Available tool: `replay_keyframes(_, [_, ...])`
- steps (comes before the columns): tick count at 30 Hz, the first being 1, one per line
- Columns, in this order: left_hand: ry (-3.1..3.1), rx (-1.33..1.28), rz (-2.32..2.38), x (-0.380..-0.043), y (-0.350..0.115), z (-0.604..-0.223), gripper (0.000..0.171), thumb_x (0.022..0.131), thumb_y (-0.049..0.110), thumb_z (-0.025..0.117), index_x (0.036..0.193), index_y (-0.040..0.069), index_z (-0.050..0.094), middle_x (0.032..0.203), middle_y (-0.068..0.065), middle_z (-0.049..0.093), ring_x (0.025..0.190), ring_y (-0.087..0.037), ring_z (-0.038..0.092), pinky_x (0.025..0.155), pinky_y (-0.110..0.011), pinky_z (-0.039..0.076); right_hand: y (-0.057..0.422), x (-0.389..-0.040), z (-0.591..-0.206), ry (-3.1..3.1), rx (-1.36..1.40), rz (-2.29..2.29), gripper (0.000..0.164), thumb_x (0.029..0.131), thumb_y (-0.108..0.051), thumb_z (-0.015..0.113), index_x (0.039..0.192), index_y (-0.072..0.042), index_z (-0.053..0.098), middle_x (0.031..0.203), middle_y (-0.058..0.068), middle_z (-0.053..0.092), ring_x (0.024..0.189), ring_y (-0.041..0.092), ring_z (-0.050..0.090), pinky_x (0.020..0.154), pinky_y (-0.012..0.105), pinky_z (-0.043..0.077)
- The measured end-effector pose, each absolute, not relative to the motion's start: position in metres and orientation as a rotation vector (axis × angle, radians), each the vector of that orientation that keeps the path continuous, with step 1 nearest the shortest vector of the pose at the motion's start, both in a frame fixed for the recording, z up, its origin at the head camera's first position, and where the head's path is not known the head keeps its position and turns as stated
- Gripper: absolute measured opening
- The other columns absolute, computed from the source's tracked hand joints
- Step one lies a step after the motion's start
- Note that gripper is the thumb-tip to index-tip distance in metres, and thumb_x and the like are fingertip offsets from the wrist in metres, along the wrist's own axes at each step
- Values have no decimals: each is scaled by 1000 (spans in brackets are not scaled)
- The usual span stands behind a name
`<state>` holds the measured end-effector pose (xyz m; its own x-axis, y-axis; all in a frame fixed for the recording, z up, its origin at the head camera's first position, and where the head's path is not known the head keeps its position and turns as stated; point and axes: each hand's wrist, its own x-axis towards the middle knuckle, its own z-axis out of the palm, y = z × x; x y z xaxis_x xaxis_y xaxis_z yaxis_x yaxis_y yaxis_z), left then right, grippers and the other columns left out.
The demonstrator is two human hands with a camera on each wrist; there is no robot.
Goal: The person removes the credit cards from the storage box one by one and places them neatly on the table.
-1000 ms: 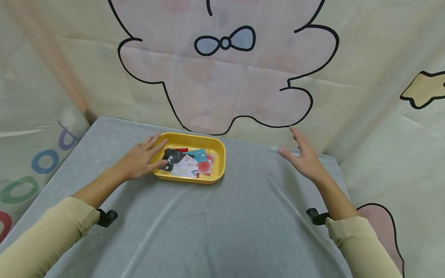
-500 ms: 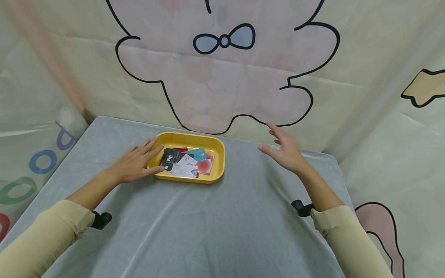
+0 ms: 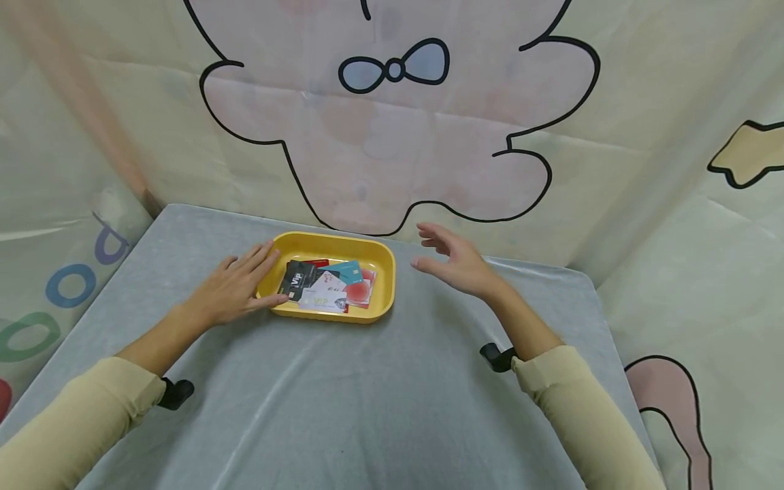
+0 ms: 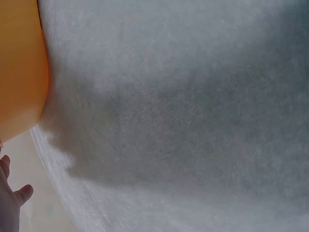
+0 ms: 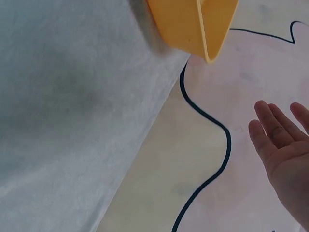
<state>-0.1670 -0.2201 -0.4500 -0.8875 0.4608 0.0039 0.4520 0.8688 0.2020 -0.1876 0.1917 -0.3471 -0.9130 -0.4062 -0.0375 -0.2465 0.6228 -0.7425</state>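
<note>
A yellow tray [image 3: 386, 292] stands near the back of the cloth-covered table. Several plastic cards lie overlapping inside it: a black VIP card [image 3: 298, 279], a white VIP card [image 3: 322, 301], a teal card [image 3: 349, 271] and a pink-red card [image 3: 359, 292]. My left hand [image 3: 233, 289] is at the tray's left end, its spread fingers over the rim and the thumb by the near corner. Just off the right end hovers my right hand [image 3: 456, 262], palm turned inward, fingers loosely bent and holding nothing. The right wrist view shows that hand apart from the tray's outer wall [image 5: 178, 24].
Grey-blue cloth [image 3: 367, 395] covers the table, with soft folds toward the front. A printed curtain [image 3: 416, 150] hangs right behind the table's back edge, and more printed sheeting [image 3: 704, 272] rises on both sides.
My right hand has swung left from the table's right side to near the tray's right end. The left hand has shifted slightly left along the tray's rim. The cards lie as before.
</note>
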Motion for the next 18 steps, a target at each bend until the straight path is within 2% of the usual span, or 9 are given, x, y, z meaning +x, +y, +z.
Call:
replay_keyframes(7, [3013, 726, 325, -167, -221, -453, 97, 90, 67, 56, 157, 4, 25, 165, -14, 16, 149, -38, 20, 111, -66, 23, 163, -190, -357, 2560, -571, -1179, 70, 90, -33, 73, 151, -14, 42, 147, 7, 50, 131, 22, 51, 112, 40, 38])
replay_keyframes(12, [3003, 716, 338, -168, -222, -456, 97, 91, 68, 53, 158, 5, 22, 166, -13, 12, 149, -38, 18, 111, -67, 22, 147, -194, -364, 2516, -597, -1159, 75, 87, -37, 75, 151, -15, 42, 146, 9, 51, 130, 21, 51, 110, 40, 40])
replay_keyframes(18, [3007, 703, 349, -168, -221, -458, 97, 90, 69, 53, 158, 7, 23, 167, -10, 11, 149, -37, 18, 111, -67, 23, 132, -198, -374, 2418, -642, -1153, 77, 86, -37, 75, 150, -11, 42, 145, 9, 53, 131, 21, 51, 109, 42, 41])
